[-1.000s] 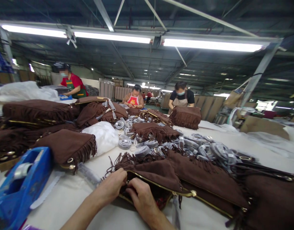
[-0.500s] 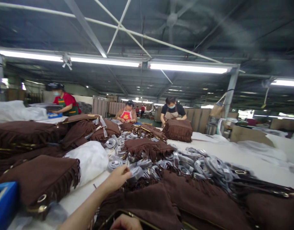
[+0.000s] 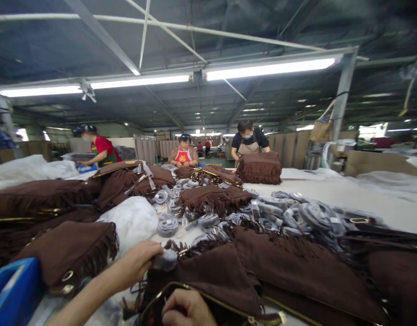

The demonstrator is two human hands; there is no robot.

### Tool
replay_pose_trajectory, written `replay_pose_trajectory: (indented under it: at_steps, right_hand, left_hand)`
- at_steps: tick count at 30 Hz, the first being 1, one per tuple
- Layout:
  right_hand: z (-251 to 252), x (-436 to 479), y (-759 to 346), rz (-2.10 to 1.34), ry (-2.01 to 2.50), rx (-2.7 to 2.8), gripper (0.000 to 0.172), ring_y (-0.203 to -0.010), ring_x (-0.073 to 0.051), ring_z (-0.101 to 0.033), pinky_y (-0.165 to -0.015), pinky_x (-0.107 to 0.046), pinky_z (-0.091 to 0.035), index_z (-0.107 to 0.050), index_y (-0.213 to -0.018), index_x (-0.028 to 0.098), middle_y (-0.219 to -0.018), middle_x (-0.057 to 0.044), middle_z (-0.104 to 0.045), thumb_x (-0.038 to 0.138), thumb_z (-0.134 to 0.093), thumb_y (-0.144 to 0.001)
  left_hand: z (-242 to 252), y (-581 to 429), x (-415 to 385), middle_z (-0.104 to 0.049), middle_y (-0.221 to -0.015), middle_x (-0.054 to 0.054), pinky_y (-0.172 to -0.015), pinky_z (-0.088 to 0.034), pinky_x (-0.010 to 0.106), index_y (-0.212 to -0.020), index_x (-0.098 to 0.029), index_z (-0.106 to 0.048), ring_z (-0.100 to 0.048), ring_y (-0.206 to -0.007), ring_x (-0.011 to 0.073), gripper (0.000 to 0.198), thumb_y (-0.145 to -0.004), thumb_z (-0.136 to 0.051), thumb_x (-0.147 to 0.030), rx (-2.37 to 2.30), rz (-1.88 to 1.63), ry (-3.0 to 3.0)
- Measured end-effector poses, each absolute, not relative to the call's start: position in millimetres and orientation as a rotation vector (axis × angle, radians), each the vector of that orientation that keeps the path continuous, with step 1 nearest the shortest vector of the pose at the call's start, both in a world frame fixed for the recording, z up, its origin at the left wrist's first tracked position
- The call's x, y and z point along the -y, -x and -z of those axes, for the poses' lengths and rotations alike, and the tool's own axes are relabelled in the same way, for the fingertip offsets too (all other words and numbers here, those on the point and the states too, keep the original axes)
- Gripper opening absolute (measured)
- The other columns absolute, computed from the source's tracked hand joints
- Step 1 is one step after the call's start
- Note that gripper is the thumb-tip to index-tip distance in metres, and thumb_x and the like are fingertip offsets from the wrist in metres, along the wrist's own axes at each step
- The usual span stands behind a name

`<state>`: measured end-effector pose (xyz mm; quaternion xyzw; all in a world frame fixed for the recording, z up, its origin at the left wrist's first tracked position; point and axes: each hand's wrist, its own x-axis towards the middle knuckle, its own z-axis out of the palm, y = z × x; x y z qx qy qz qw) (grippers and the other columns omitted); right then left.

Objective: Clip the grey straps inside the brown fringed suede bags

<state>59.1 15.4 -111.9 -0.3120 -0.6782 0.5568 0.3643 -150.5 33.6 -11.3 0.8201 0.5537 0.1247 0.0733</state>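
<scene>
your left hand (image 3: 140, 262) is closed around one grey wrapped strap roll (image 3: 165, 260), lifted just over the fringe at the far left corner of the brown fringed bag (image 3: 215, 280) that lies right in front of you on the worktop (image 3: 347, 194). your right hand (image 3: 186, 310) sits at the near edge of that bag, fingers curled over the gold zip rim (image 3: 150, 301), and it looks to be holding the mouth open.

judged from how things lie: the bag is open and one roll is picked up and clear of the rest, so that much is done. the roll is outside the bag, short of the open mouth, and the zip is not closed. you cannot see into the bag from here, so what it already holds cannot be told.

beyond the bag, a loose pile of strap rolls (image 3: 296, 215) spreads across the worktop, with more fringed bags lying among them. to the left of the bag lies another brown bag (image 3: 69, 253), with a white plastic bundle (image 3: 133, 222) behind it and a stack of bags (image 3: 41, 199) further left. a blue tape dispenser (image 3: 11, 290) sits at the near left corner. far beyond the bag, other people stand at the worktop; one in a black shirt (image 3: 251, 140) has both hands on a fringed bag (image 3: 259, 167).
</scene>
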Motion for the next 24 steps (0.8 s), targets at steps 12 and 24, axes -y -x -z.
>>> replay_pose_trajectory:
  at_steps: [12, 24]
  right_hand:
    - [104, -11, -60, -1.545, 0.778, 1.69, 0.005, -0.041, -0.007, -0.046, -0.04, -0.016, -0.032, -0.058, -0.062, 0.017, -0.052, 0.004, -0.056, 0.022, -0.056, -0.061]
    - [93, -16, -61, -1.633, 0.745, 1.51, 0.02, -0.039, -0.006, -0.045, -0.042, -0.018, -0.029, -0.061, -0.066, 0.015, -0.059, 0.0, -0.064, 0.035, -0.062, -0.065]
  left_hand:
    - [26, 97, -28, -0.066, -0.111, 0.019, -0.087, -0.046, 0.049, -0.101, -0.015, -0.064, -0.06, -0.107, 0.0365, 0.029, -0.077, -0.054, -0.03, -2.109, -0.142, -2.227]
    - [41, 121, -14, -0.066, -0.076, 0.002, -0.07, -0.044, 0.026, -0.069, -0.02, -0.052, -0.06, -0.076, 0.0186, 0.028, -0.09, -0.035, -0.027, -1.992, -0.567, -2.146]
